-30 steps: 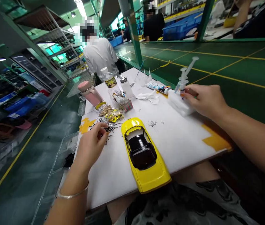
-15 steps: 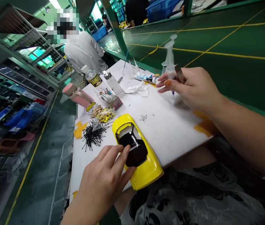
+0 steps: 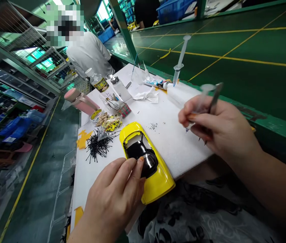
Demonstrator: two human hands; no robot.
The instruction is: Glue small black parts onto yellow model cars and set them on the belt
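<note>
Covering yellow car (image 3: 151,163) partly: left fingers (image 3: 126,170) | nearby: black sticks (image 3: 97,146) | plastic bag (image 3: 106,131)

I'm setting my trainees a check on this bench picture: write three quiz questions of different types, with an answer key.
1. True or false: the left hand is at the yellow toy car, while the right hand is apart from it.

2. Choose one. The thin sticks heaped on the table beyond the left hand are:
A) red
B) black
C) white

3. Fill the gap: besides a slim metal tool, the right hand holds a plastic ______.

Key: 1. True. 2. B. 3. Syringe.
</note>
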